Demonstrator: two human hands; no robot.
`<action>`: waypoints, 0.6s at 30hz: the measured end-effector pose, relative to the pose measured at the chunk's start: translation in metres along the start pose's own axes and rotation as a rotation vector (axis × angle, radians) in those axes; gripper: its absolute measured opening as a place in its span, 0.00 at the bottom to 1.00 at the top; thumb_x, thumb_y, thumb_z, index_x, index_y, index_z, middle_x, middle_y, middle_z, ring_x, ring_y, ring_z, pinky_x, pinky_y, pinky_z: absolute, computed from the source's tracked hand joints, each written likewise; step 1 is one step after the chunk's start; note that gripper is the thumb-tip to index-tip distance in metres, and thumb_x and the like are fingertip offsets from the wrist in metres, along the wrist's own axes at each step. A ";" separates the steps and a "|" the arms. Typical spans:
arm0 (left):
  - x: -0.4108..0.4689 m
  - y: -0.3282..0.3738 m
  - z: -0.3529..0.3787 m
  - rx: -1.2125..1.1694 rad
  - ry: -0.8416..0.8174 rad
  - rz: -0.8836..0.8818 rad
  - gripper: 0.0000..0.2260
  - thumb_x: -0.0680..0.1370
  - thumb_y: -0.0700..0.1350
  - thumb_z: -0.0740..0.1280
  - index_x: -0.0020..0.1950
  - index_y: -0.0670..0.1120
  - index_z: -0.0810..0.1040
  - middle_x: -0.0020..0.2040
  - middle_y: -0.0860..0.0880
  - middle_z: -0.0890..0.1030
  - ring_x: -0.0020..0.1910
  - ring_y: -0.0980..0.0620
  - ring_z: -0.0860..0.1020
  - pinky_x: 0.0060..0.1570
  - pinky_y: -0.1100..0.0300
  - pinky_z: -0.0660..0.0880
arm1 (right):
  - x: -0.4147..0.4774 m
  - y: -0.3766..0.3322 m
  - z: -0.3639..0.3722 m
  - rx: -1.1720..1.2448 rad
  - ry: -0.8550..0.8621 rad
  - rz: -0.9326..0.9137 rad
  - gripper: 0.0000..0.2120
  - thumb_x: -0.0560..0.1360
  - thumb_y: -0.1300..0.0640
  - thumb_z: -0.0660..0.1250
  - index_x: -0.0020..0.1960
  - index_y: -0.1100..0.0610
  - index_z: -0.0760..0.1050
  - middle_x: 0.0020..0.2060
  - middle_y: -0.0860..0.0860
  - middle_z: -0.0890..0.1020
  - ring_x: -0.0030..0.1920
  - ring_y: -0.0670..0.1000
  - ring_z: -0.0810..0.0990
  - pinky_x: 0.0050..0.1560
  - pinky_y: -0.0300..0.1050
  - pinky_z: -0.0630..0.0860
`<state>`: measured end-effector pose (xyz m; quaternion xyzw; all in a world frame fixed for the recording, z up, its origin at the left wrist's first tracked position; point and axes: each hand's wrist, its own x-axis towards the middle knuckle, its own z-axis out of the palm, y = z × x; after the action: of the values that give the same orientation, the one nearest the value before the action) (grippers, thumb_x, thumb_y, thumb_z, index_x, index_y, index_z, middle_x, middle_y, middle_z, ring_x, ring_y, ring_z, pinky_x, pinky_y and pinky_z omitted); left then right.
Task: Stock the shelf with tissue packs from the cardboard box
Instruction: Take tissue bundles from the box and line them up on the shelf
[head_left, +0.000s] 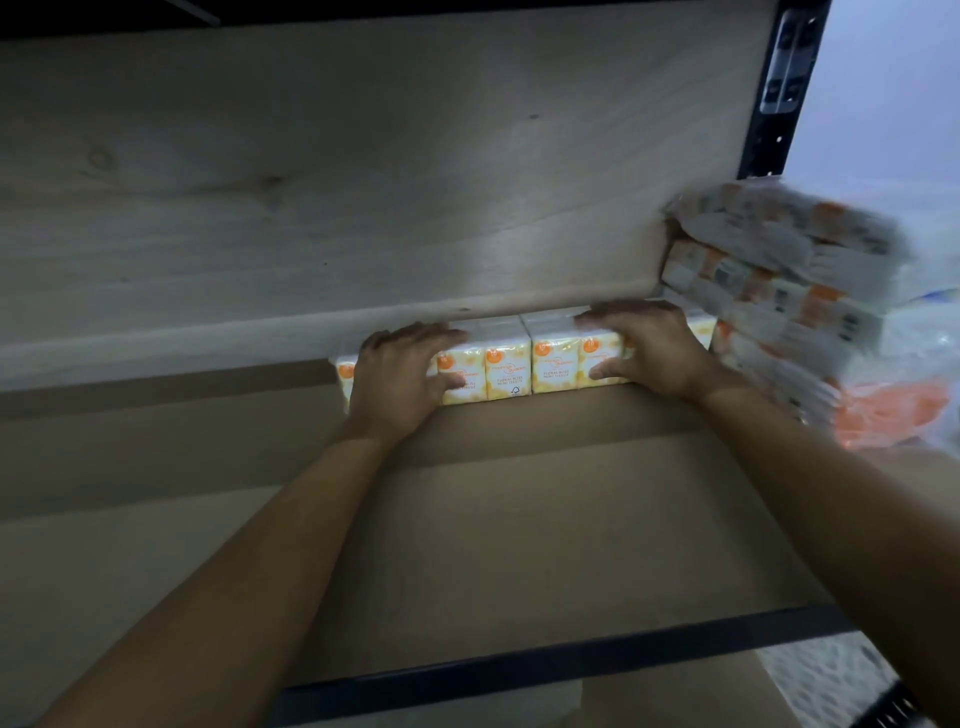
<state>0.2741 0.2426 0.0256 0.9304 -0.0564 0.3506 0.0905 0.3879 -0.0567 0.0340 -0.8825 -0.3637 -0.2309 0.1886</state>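
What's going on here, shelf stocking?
A person is stocking a shelf. The left hand and right hand each grip one end of a row of yellow-and-white plastic-wrapped tissue packs, fingers on top and thumbs in front, deep on the brown shelf board. A blurred stack of orange-and-white packs sits to the right.

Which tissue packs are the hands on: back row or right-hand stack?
The back row: left hand and right hand clasp its ends. No hand touches the right-hand stack.

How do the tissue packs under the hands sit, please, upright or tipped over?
Upright: the tissue packs stand on the shelf, labels reading right way up, gripped by the left hand and right hand.
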 end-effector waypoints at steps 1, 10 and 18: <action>0.003 -0.002 0.003 0.007 -0.004 -0.003 0.22 0.69 0.55 0.73 0.63 0.56 0.78 0.63 0.55 0.79 0.62 0.53 0.76 0.63 0.49 0.70 | 0.004 0.002 0.002 -0.005 0.004 -0.004 0.33 0.61 0.46 0.78 0.64 0.46 0.74 0.64 0.46 0.77 0.67 0.50 0.72 0.66 0.60 0.66; 0.025 -0.020 0.020 -0.015 -0.036 -0.058 0.22 0.72 0.55 0.71 0.66 0.59 0.74 0.69 0.56 0.74 0.69 0.53 0.69 0.70 0.54 0.56 | 0.035 0.025 0.022 -0.005 0.013 -0.014 0.34 0.60 0.45 0.78 0.65 0.46 0.73 0.66 0.50 0.75 0.67 0.54 0.72 0.67 0.61 0.65; 0.041 -0.034 0.035 -0.033 -0.062 -0.085 0.23 0.72 0.57 0.71 0.67 0.60 0.73 0.69 0.56 0.73 0.70 0.54 0.68 0.68 0.55 0.56 | 0.052 0.036 0.031 0.022 0.020 -0.010 0.33 0.62 0.44 0.78 0.65 0.45 0.73 0.67 0.48 0.74 0.68 0.53 0.70 0.68 0.61 0.63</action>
<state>0.3331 0.2664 0.0224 0.9408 -0.0253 0.3164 0.1190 0.4554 -0.0364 0.0305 -0.8763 -0.3686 -0.2365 0.2005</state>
